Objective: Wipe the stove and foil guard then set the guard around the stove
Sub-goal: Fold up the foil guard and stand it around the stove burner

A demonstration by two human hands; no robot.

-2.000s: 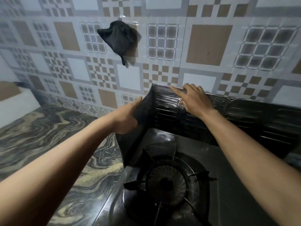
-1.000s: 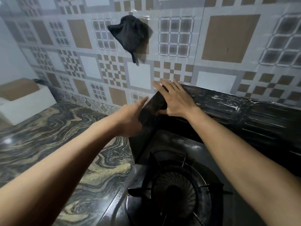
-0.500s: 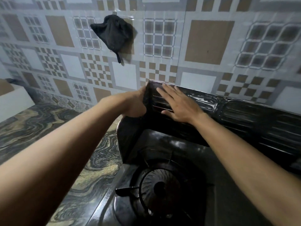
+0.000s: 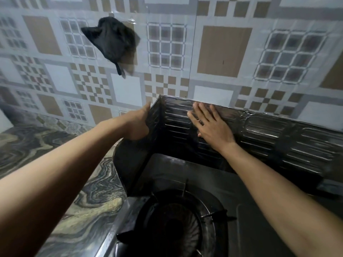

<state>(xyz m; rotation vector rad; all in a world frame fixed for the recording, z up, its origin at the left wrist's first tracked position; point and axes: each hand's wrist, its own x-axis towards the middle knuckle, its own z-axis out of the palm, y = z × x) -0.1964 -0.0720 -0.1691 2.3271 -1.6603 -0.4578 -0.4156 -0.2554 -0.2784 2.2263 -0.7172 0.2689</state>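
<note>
Two hands on foil guard (image 4: 263,138) behind stove (image 4: 185,210): left hand (image 4: 138,125) clamped on its corner fold, right hand (image 4: 211,125) flat, fingers spread.

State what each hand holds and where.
Left hand grips the foil guard at its corner fold, near the top; right hand only presses flat on its back panel.

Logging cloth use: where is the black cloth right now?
Head view, upper left: the black cloth hangs on the tiled wall, above the left hand, held by neither hand.
</note>
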